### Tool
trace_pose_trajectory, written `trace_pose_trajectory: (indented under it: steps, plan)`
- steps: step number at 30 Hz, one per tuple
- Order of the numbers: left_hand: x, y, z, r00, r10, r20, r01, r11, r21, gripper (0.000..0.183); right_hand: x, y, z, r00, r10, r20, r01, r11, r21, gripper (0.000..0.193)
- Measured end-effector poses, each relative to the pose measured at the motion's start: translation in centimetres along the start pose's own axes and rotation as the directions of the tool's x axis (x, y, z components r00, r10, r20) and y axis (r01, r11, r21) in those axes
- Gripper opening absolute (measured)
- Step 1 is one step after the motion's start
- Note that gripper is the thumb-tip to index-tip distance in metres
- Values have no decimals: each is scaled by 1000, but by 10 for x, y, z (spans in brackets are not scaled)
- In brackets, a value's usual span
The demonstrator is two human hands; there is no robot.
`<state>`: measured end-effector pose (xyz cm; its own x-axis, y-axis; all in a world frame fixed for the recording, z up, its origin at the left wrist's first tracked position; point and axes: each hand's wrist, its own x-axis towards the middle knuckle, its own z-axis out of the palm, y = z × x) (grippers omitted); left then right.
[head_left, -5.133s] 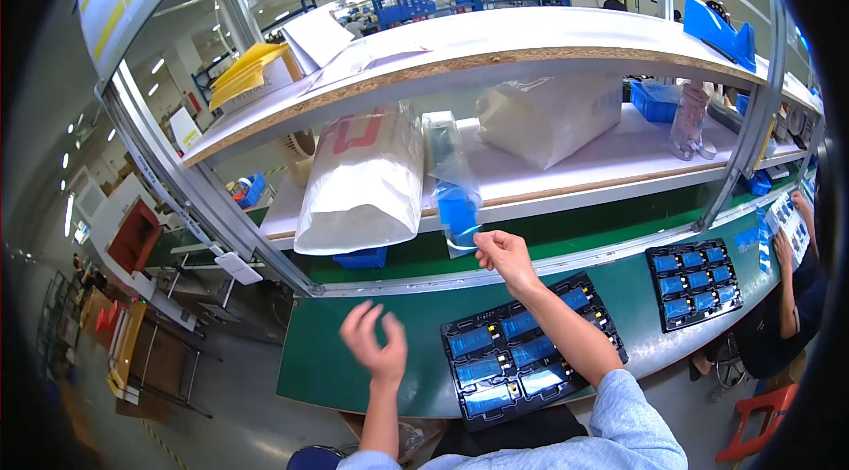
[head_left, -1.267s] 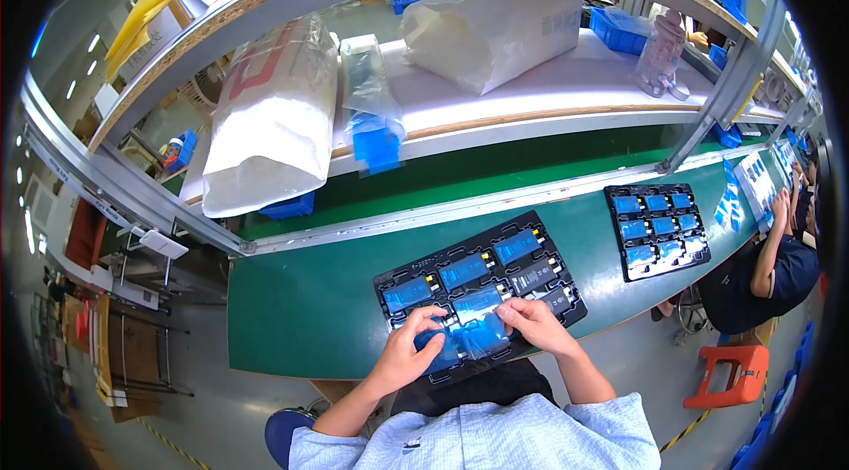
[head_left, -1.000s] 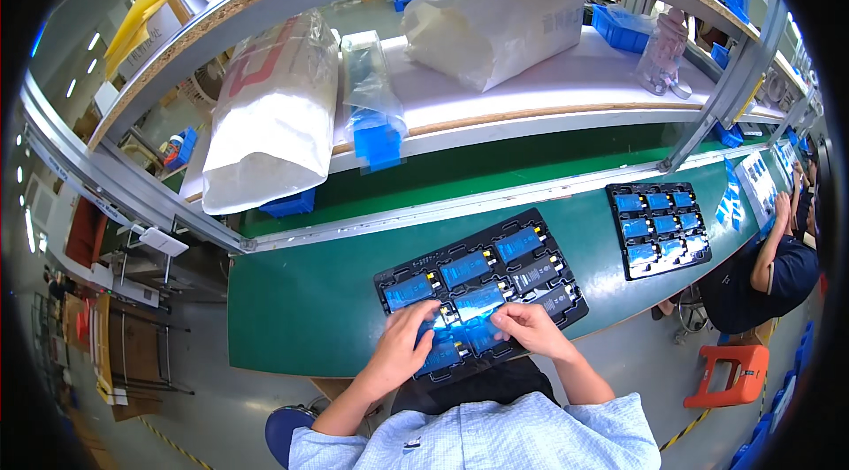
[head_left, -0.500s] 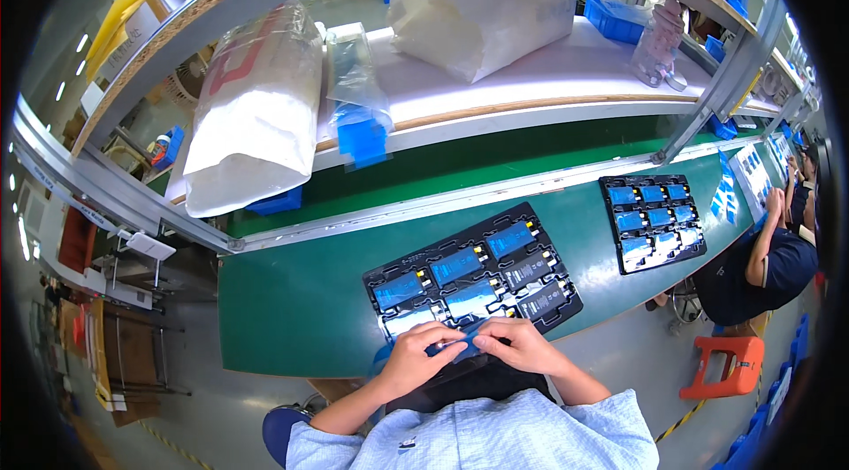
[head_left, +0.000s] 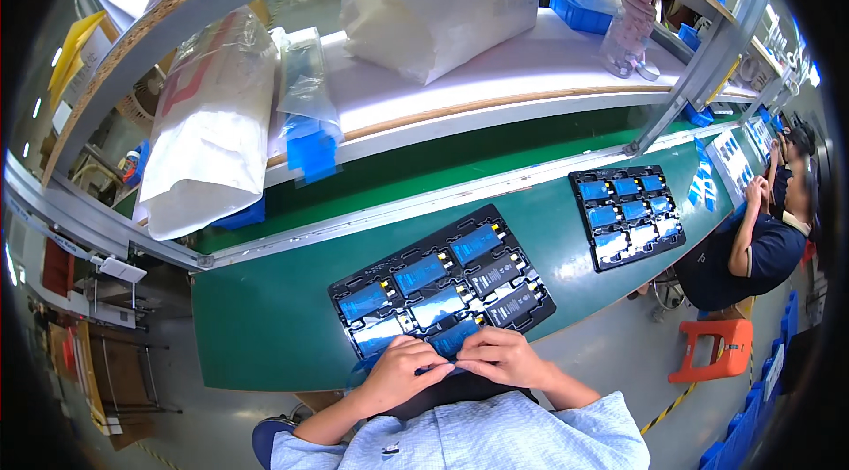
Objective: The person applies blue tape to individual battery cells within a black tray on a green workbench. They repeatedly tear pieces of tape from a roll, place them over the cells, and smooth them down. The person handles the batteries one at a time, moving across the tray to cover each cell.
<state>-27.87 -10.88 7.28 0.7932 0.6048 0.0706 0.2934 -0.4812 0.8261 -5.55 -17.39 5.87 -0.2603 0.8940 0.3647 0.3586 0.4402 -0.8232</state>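
Observation:
My left hand (head_left: 402,373) and my right hand (head_left: 502,357) meet at the near edge of a black tray (head_left: 354,282). Thumbs and fingers of both are closed in a pinch at the near edge of a flat battery with a blue face (head_left: 455,336). Whether this battery is lifted or rests in the tray, I cannot tell. Several more flat batteries with yellow tabs lie in the tray's slots, some blue-faced (head_left: 420,274), others black (head_left: 513,305). My hands hide the tray's near corner. Clear blue film (head_left: 358,373) shows beside my left hand.
A second black tray of blue-faced batteries (head_left: 630,211) lies farther right on the green table (head_left: 265,320). Wrapped white bags (head_left: 208,134) and a clear bottle (head_left: 630,32) stand on the shelf above. A co-worker (head_left: 752,244) sits at right, near an orange stool (head_left: 712,351).
The view has shifted, so the table and trays sit farther left. My fingertips have come closer together, and more of the blue-faced battery shows beyond them.

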Motion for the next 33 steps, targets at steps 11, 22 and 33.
trace_pose_trajectory:
  steps: [11, 22, 33]
  plan:
    - [13, -9, -11, 945, -184, 269, 296, 830, -473, 22, 5, -6, -17, 962, -257, 88, 270, 941, -206, 22]
    - [20, -31, -52, 909, -400, -120, 216, 696, -685, 16, 4, 0, -65, 966, 11, -257, -15, 1000, -13, 10]
    - [54, -20, -7, 985, -163, 49, 167, 980, -109, 20, 42, 90, -102, 695, 718, -24, -692, 678, 247, 22]
